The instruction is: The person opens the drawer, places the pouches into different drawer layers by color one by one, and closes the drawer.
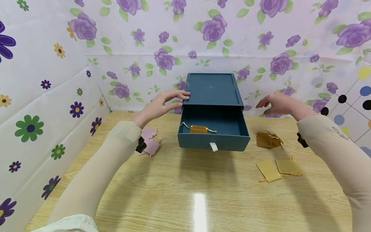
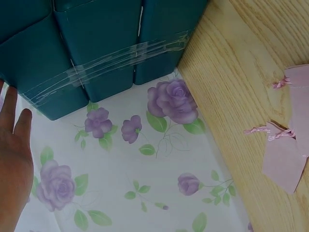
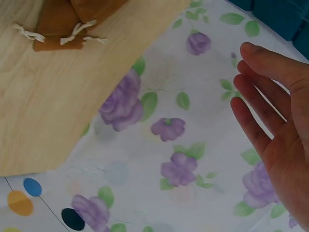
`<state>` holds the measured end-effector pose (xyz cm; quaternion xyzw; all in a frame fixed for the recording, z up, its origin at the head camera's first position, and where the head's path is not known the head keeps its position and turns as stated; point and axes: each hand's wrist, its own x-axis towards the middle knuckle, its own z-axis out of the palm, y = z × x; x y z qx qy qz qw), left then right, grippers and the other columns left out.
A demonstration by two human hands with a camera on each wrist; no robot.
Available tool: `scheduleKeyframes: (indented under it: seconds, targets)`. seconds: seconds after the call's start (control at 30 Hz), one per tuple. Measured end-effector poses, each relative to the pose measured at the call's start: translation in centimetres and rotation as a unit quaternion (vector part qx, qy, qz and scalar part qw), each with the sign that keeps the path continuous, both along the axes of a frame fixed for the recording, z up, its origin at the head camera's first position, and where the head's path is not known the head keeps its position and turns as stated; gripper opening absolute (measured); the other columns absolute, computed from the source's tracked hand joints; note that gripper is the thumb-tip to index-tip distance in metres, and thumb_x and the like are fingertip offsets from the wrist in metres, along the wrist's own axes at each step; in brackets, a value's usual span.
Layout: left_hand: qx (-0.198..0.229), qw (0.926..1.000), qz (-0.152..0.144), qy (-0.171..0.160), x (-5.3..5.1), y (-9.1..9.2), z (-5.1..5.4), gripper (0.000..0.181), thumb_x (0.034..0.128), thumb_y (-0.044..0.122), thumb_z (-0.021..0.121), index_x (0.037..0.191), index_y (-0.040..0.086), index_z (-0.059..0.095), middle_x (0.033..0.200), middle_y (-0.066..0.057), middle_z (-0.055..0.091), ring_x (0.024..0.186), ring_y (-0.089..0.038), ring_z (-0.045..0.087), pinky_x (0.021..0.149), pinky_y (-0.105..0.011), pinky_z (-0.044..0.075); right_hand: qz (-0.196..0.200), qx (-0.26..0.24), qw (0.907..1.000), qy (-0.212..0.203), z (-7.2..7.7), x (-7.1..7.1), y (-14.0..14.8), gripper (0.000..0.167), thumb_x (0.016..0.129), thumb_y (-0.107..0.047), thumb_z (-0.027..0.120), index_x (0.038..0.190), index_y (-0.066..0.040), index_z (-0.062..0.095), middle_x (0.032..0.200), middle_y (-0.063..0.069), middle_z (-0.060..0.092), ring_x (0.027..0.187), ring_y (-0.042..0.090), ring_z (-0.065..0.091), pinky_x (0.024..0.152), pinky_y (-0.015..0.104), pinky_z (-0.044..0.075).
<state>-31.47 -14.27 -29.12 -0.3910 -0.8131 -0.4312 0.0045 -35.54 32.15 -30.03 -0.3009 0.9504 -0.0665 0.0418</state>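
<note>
A dark teal drawer unit (image 1: 213,88) stands at the table's back, its top drawer (image 1: 214,141) pulled out toward the front, with a white tab. One brown pouch (image 1: 198,129) with pale cords lies inside the drawer. The left hand (image 1: 162,104) rests its fingers on the unit's upper left edge; in the left wrist view this hand (image 2: 14,159) is at the side of the stacked, taped drawers (image 2: 101,48). To the unit's right, the right hand (image 1: 281,103) hovers with relaxed fingers, holding nothing; the right wrist view shows this hand (image 3: 282,111) apart from the unit.
Pink pouches (image 1: 151,146) lie left of the unit. Brown pouches (image 1: 265,140) lie to its right, with two yellowish pouches (image 1: 269,170) (image 1: 288,167) nearer the front. Flowered cloth (image 1: 162,32) covers the wall behind the wooden table (image 1: 162,193).
</note>
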Motion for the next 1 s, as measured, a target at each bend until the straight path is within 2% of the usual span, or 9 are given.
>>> scheduleKeyframes:
  seconds: [0.13, 0.33, 0.47, 0.6, 0.8, 1.0]
  targets:
    - [0.001, 1.0, 0.0, -0.004, 0.2, 0.1, 0.1, 0.027, 0.1022, 0.007, 0.052, 0.127, 0.004, 0.062, 0.15, -0.012, 0.05, 0.147, -0.026, 0.037, 0.125, -0.045, 0.025, -0.013, 0.004, 0.9999, -0.005, -1.4, 0.0, 0.3, 0.033, 0.082, -0.003, 0.077, 0.114, -0.007, 0.074, 0.112, 0.015, 0.073, 0.101, 0.034, 0.067, 0.085, 0.05, 0.058]
    - [-0.004, 1.0, -0.006, 0.004, -0.2, -0.2, -0.2, 0.029, 0.1025, 0.012, 0.053, 0.129, 0.012, 0.063, 0.151, -0.005, 0.05, 0.147, -0.02, 0.038, 0.125, -0.043, 0.027, -0.035, -0.002, 0.9989, -0.03, -3.4, 0.0, 1.0, 0.032, 0.085, -0.005, 0.074, 0.117, -0.007, 0.073, 0.116, 0.017, 0.071, 0.105, 0.036, 0.065, 0.088, 0.051, 0.056]
    - [-0.015, 0.9997, -0.009, 0.019, -0.7, -0.4, -0.3, 0.03, 0.1019, 0.016, 0.055, 0.131, 0.017, 0.063, 0.15, -0.002, 0.051, 0.146, -0.018, 0.038, 0.124, -0.044, 0.028, -0.031, -0.006, 0.9985, -0.044, -4.5, 0.1, 1.3, 0.032, 0.085, -0.005, 0.074, 0.117, -0.005, 0.072, 0.117, 0.019, 0.071, 0.105, 0.038, 0.065, 0.088, 0.052, 0.056]
    - [-0.04, 0.9985, -0.002, 0.036, -1.0, -0.5, 0.2, 0.035, 0.1008, 0.019, 0.058, 0.136, 0.019, 0.061, 0.15, -0.002, 0.051, 0.145, -0.019, 0.04, 0.123, -0.044, 0.031, -0.022, -0.012, 0.9984, -0.05, -5.3, 0.3, 1.4, 0.031, 0.085, -0.004, 0.073, 0.116, -0.003, 0.072, 0.117, 0.02, 0.071, 0.105, 0.039, 0.065, 0.088, 0.052, 0.056]
    - [-0.064, 0.9975, 0.021, 0.025, -1.2, -0.4, 0.9, 0.044, 0.0992, 0.023, 0.061, 0.143, 0.016, 0.055, 0.154, -0.002, 0.047, 0.144, -0.02, 0.042, 0.119, -0.04, 0.038, -0.013, -0.015, 0.9988, -0.044, -6.1, 0.4, 1.6, 0.03, 0.085, -0.003, 0.073, 0.114, -0.002, 0.073, 0.114, 0.02, 0.072, 0.102, 0.038, 0.067, 0.087, 0.052, 0.057]
    - [-0.078, 0.9962, 0.03, 0.022, -1.2, -0.3, 1.3, 0.049, 0.0991, 0.027, 0.061, 0.146, 0.016, 0.051, 0.154, -0.003, 0.046, 0.142, -0.023, 0.045, 0.119, -0.042, 0.038, -0.016, -0.007, 0.9997, -0.019, -6.9, 0.2, 1.9, 0.029, 0.083, -0.005, 0.075, 0.112, -0.005, 0.074, 0.11, 0.018, 0.074, 0.097, 0.035, 0.069, 0.083, 0.051, 0.058]
